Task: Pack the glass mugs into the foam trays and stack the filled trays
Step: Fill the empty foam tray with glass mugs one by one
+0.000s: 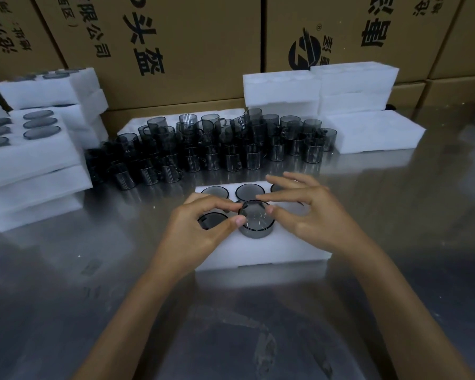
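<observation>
While both hands meet over the foam tray (258, 250) on the steel table (93, 311), the left hand (203, 229) pinches the rim of a smoky glass mug (255, 219) between thumb and forefinger, and the right hand (310, 215) touches the opposite rim with its thumb and forefinger, the other fingers (299, 178) spread loosely above. The mug sits partly down in the tray's near middle pocket, its upper part standing proud of the foam. Just left of the left fingers another mug (213, 219) lies sunk in its pocket, and beyond the fingertips two more (248, 192) fill the far row. Farther behind the hands stands a crowd of loose mugs (217, 149). Filled trays (33, 160) are stacked well to the left, empty trays (340, 91) to the right, before cardboard boxes (176, 37).
</observation>
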The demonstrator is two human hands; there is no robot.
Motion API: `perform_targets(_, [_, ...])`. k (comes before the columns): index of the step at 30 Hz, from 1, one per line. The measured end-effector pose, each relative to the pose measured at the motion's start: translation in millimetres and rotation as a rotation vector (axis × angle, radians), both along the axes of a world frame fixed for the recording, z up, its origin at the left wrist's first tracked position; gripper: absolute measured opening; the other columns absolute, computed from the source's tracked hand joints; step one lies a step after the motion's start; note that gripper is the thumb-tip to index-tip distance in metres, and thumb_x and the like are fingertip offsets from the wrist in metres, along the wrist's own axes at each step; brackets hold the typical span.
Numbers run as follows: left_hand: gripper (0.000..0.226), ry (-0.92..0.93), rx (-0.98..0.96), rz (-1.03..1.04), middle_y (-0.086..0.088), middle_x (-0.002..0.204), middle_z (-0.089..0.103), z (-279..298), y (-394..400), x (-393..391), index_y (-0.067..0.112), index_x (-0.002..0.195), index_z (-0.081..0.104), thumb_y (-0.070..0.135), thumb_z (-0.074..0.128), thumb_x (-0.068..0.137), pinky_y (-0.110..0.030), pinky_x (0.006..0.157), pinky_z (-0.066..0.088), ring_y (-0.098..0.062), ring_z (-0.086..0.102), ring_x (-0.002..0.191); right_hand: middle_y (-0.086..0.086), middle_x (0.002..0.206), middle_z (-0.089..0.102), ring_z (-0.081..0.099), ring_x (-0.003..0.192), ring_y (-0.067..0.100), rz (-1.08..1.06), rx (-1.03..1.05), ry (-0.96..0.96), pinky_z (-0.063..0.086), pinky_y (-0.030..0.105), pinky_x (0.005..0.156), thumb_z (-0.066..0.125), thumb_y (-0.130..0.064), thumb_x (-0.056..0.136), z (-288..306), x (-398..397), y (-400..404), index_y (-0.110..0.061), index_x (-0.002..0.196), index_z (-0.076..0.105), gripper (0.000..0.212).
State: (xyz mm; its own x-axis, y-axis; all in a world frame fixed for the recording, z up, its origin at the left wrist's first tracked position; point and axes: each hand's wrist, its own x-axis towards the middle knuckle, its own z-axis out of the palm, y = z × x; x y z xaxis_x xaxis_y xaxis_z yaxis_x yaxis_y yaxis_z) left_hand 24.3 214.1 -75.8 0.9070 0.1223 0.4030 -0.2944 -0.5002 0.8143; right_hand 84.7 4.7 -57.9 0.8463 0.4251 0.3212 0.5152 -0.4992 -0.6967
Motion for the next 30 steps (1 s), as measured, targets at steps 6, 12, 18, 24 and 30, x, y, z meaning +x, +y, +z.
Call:
perform_targets(6, [0.026,-0.008,0.047,0.009,0.004,0.105,0.069,-3.8,-0.1,1.6,0.037,0.092,0.076,0.047,0.075,0.068,-0.026,0.094,0.049,-0.005,0.06,0.109,-0.017,0.138,0.057,0.032,0.139,0.0,0.04,0.063,0.081,0.02,0.042,0.121,0.074,-0.021,0.088,-3.2,3.1,-1.7,-0.034,0.109,0.076,0.025])
perform_targets(12, [0.022,0.008,0.13,0.003,0.021,0.097,0.072,-7.0,0.7,4.2,0.03,0.093,0.078,0.04,0.077,0.074,-0.033,0.101,0.043,-0.005,0.054,0.114,-0.014,0.14,0.056,0.03,0.141,0.005,0.026,-0.024,0.077,0.018,0.048,0.12,0.072,-0.021,0.088,-8.2,7.4,0.5,-0.037,0.108,0.075,0.026])
perform_targets(18, [0.014,-0.027,0.213,0.011,0.019,0.112,0.065,-10.7,1.6,7.5,0.034,0.091,0.077,0.029,0.08,0.078,-0.012,0.099,0.033,-0.004,0.045,0.119,-0.024,0.152,0.038,0.016,0.146,0.002,0.01,-0.171,0.026,0.007,0.04,0.118,0.069,-0.032,0.091,-10.5,7.2,1.9,-0.046,0.113,0.071,0.026])
perform_targets(24, [0.017,0.033,0.224,0.032,0.019,0.119,0.06,-6.5,1.5,5.6,0.042,0.088,0.073,0.031,0.08,0.077,-0.045,0.112,0.031,-0.006,0.041,0.125,-0.023,0.152,0.038,0.015,0.146,0.001,-0.004,-0.176,0.028,0.007,0.036,0.114,0.07,-0.036,0.09,-13.6,9.2,1.7,-0.047,0.121,0.062,0.034])
perform_targets(30, [0.017,0.019,-0.004,-0.005,0.021,0.123,0.06,-4.8,14.0,15.4,0.036,0.097,0.078,0.039,0.063,0.091,-0.011,0.101,0.032,-0.003,0.046,0.124,-0.015,0.109,0.072,0.061,0.108,-0.005,-0.145,0.497,0.065,0.042,0.011,0.096,0.072,-0.013,0.089,-10.3,13.7,-0.1,-0.026,0.099,0.074,0.016])
